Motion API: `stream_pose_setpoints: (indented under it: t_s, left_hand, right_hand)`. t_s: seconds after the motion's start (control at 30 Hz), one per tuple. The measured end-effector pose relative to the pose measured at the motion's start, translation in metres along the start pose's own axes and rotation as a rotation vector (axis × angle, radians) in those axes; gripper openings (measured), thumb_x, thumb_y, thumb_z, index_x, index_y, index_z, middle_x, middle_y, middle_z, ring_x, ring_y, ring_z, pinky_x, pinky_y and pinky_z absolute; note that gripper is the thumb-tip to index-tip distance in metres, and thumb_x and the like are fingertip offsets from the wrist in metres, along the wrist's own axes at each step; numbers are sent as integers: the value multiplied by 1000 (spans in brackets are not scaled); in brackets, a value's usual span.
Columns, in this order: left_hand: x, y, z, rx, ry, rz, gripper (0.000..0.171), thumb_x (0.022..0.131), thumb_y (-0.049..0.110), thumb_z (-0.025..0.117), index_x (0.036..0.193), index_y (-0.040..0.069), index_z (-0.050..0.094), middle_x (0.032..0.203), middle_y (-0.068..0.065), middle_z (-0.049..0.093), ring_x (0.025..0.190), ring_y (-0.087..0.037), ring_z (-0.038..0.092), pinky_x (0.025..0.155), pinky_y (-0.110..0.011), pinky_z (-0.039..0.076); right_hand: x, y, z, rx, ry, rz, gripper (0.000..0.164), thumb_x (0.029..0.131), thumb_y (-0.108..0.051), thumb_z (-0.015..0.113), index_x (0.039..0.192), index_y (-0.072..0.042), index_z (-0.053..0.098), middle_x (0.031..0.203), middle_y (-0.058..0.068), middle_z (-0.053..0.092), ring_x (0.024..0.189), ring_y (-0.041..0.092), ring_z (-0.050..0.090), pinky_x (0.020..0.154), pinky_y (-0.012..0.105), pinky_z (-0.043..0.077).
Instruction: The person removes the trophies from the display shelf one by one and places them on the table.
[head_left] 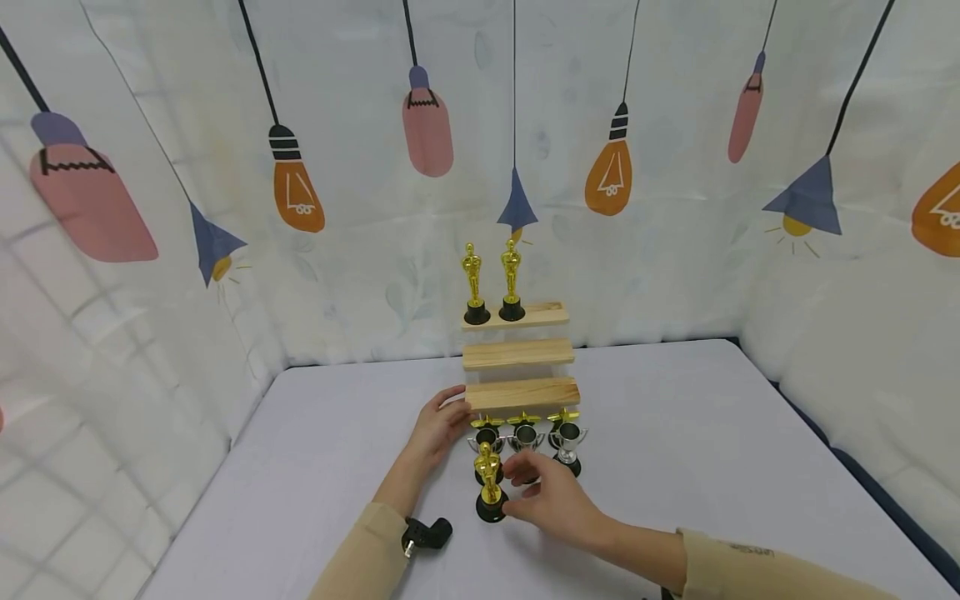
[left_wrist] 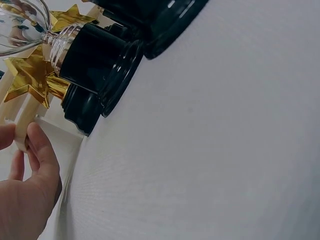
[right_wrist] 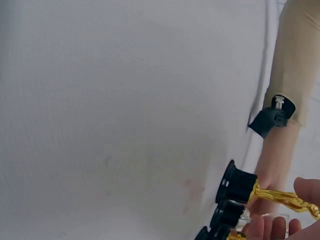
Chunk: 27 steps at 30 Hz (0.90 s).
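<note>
In the head view, my left hand pinches the left end of the lowest board of a tiered wooden shelf; thumb and fingers lie on either side of the wood in the left wrist view. My right hand is beside a gold figurine trophy standing on its round black base. In the right wrist view, thumb and fingers are spread on either side of the gold figure, with gaps visible. Behind it stand silver cup trophies and gold star trophies, partly hidden.
Two more gold figurine trophies stand on the top board, toward its left. The middle board is bare. A white cloth covers the table, and a printed curtain hangs behind. A black wrist device sits at my left sleeve.
</note>
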<state>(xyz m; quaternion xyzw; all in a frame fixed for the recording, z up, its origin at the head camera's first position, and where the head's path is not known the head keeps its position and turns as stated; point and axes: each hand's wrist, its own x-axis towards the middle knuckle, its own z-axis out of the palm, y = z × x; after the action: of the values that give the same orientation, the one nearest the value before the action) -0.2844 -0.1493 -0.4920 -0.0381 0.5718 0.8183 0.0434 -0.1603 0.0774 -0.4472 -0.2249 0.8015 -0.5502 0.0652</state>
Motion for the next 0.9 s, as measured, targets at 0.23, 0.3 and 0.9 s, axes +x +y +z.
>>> stream_pose_setpoints:
  t_s: [0.23,0.3,0.9]
  left_hand:
    - [1,-1,-1,-2,-3,2,52,98,-4,60,147,-7,43,115,-17,62,90,-13,68,80,-25,58]
    - [1,-1,-1,-6,-6,0,52,98,-5,60,147,-8,42,114,-17,62,89,-13,68,80,-25,59]
    - [1,-1,-1,20,-4,6,50,98,-5,60,145,-8,45,111,-18,64,90,-15,68,81,-26,59]
  right_hand:
    - [1,-11,-11,5,10,-21,40,83,-2,84,117,-1,63,111,6,64,105,36,61,88,43,58]
    - [2,-13,-13,3,18,-25,40,83,-3,84,117,-3,63,110,4,64,105,35,61,89,44,58]
    - [23,-44,-50,35,85,-81,37,88,-6,81,119,-1,61,110,12,64,105,35,61,87,34,58]
